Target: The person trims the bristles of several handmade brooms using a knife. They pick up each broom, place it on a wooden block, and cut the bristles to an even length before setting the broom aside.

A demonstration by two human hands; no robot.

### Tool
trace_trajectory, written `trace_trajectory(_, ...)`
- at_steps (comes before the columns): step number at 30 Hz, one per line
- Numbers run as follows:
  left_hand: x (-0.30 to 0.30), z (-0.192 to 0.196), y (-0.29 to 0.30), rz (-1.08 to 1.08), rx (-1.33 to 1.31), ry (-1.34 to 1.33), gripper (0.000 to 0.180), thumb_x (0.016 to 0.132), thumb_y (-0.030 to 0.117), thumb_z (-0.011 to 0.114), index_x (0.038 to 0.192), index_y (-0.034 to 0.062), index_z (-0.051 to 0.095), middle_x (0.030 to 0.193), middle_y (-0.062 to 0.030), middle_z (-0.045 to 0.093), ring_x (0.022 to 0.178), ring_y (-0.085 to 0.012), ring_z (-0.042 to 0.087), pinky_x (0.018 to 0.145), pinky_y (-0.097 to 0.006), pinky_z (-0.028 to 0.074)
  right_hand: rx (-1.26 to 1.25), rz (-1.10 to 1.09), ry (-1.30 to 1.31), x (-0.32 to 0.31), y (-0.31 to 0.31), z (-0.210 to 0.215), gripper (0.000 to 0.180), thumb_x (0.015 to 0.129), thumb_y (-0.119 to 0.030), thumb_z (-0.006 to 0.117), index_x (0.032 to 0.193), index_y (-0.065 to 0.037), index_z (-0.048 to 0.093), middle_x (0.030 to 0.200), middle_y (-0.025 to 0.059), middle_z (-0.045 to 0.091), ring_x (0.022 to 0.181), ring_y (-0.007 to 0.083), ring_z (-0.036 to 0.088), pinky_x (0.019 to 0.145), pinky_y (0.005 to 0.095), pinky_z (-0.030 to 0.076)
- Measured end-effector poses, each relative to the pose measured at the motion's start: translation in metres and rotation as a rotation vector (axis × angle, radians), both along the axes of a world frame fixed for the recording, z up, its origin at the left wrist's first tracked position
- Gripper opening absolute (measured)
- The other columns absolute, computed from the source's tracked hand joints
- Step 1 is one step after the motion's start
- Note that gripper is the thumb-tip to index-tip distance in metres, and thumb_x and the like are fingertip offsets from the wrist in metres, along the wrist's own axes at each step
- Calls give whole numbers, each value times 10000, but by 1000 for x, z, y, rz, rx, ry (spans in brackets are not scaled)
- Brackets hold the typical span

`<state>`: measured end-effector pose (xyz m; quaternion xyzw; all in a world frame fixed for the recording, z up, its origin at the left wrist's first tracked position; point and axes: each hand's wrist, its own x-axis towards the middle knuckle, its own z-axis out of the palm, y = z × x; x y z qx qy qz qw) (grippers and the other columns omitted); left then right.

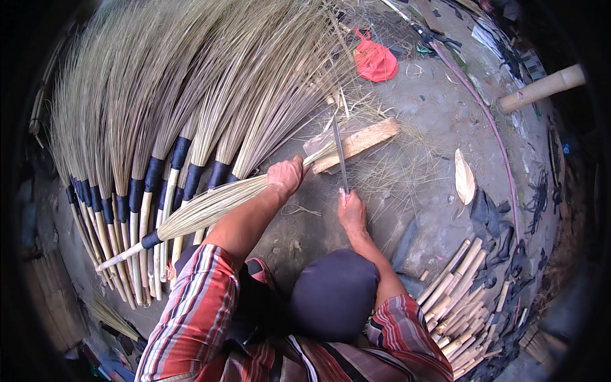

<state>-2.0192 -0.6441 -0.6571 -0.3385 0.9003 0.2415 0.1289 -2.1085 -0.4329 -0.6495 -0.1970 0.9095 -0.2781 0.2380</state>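
My left hand (284, 176) grips the straw bundle of a broom (210, 204) near its tips. The broom's dark-wrapped bamboo handle points down to the left. Its tips rest on a wooden block (366, 139) on the ground. In my right hand (351, 210) is a long knife (339, 153), blade pointing away from me and lying across the straw tips on the block. My dark-clad knee (334, 293) is below the hands.
Several finished brooms (159, 127) fan out across the left and top. Cut bamboo sticks (461, 299) are piled at the lower right. A red bag (375, 60), a thin pink hose (490, 121), a thick bamboo pole (541, 89) and loose straw lie on the grey ground.
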Motion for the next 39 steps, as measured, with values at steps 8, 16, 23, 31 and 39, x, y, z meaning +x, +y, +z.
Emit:
trace_trajectory(8,-2,-3,1,23,2,-42,569,1037,610,441,1137,76,612,929,-253,734,926,-447,716,812,-555,557,-333,-111,124,5,11,-15,336,1005,-315,635,915,8,614,709,248,639,717,494,651,652,551,490)
trace_trajectory(16,-11,97,-55,-316,434,-172,614,930,575,688,1250,52,653,1016,-176,752,980,-292,732,871,-457,553,-210,138,226,-12,1,33,716,952,-432,710,1384,98,497,1190,264,589,1037,393,637,909,451,519)
trace_trajectory(23,44,248,-87,-164,184,223,1130,795,842,633,1579,75,364,1505,-281,469,1424,-390,455,1179,-512,400,-1091,75,-1003,-13,-112,133,519,1035,-259,633,1477,-43,465,1405,110,587,1294,245,576,1107,442,468)
trace_trajectory(31,326,264,-143,294,73,96,1334,600,652,919,1617,85,268,1606,-236,380,1527,-359,317,1257,-500,280,-1096,-1,-1082,-20,-146,141,452,1037,-202,591,1443,-20,515,1410,116,608,1302,260,581,1137,454,444)
trace_trajectory(39,417,154,-116,306,-475,79,528,754,299,827,1197,166,573,1005,-111,668,1010,-373,657,863,-502,539,-1041,52,-935,-37,-148,137,709,1034,-488,561,1519,2,394,1538,178,468,1403,319,476,1186,486,394)
